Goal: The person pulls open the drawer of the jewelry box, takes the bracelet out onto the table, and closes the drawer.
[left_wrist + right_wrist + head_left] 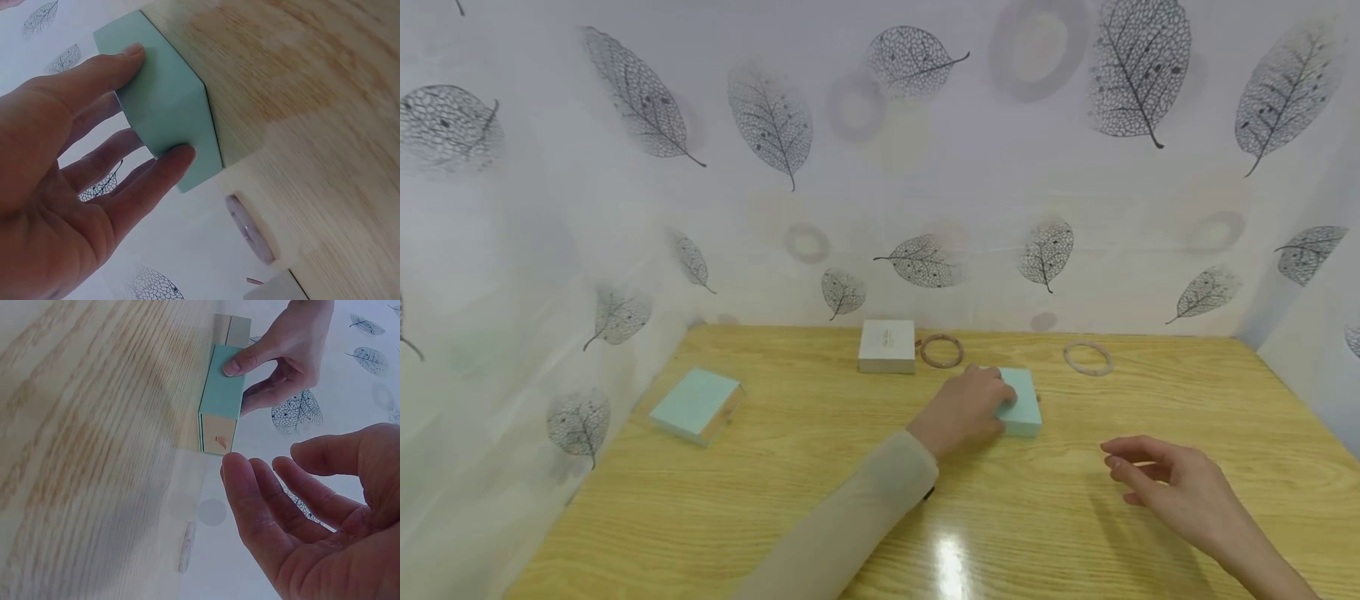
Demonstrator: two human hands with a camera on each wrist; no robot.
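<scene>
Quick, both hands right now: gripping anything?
Left hand: closed, gripping a mint-green box.
Right hand: open, fingers loosely bent, holding nothing.

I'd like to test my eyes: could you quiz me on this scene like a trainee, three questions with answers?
1. How many bangles lie on the table?
2. True or false: the right grip holds the white box.
3. In the head view, where is the white box? A: left of both bangles; B: between them; C: right of both.

Key: 1. Two. 2. False; it is empty. The left grip holds a mint-green box. 3. A.
</scene>
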